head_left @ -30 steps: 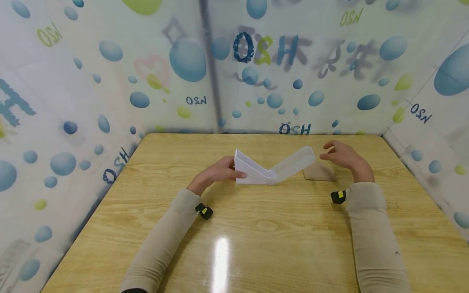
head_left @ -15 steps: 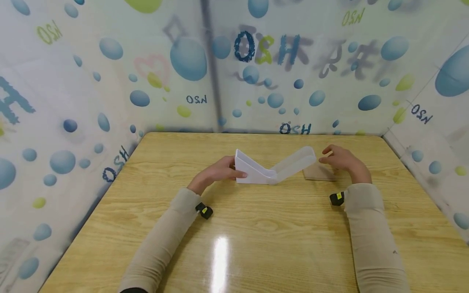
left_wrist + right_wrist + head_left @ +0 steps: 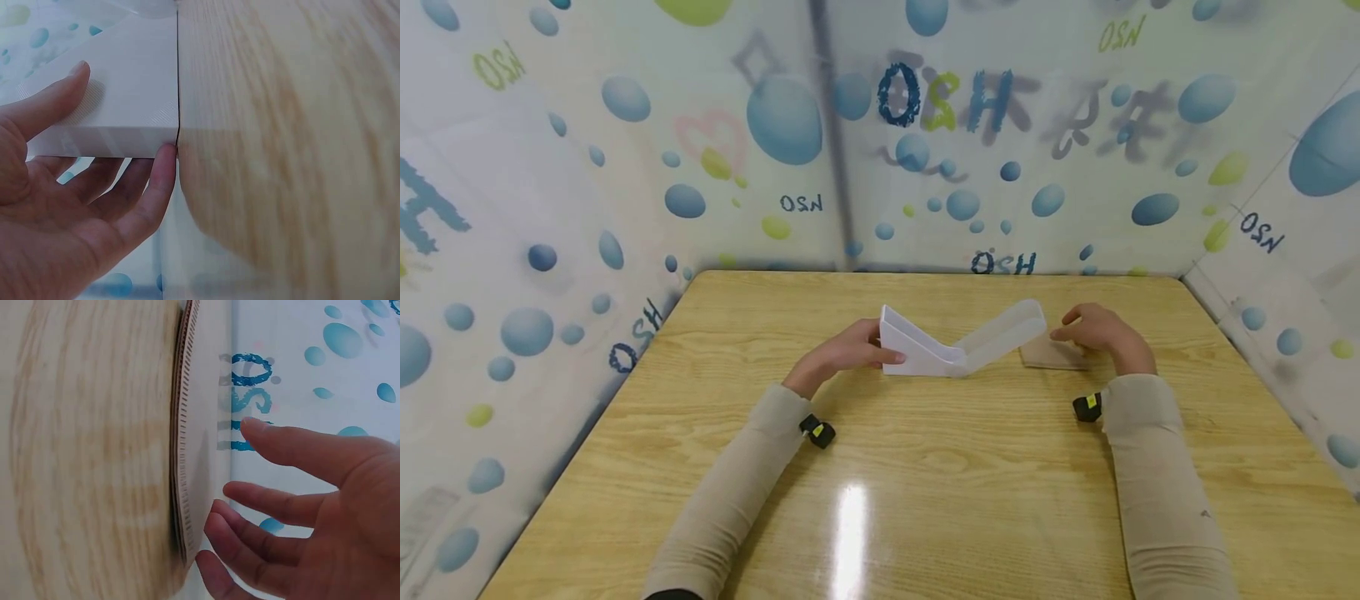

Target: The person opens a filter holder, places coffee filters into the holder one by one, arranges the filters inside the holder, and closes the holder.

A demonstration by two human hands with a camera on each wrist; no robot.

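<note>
The fingers of my right hand [image 3: 1101,327] were loosely bent and parted, gripping nothing, close by the thin stack of tan, crimp-edged paper sheets [image 3: 1051,355]; I couldn't tell whether they touched. The stack lay flat on the yellow wood-grain table [image 3: 940,467]. My left hand [image 3: 852,347] held the tall end of the white, wedge-shaped plastic box [image 3: 917,357], whose frosted translucent lid [image 3: 1002,332] stood open. Good handling, I judged, wanted a light fingertip pinch, no creasing, and a steady left grip.
</note>
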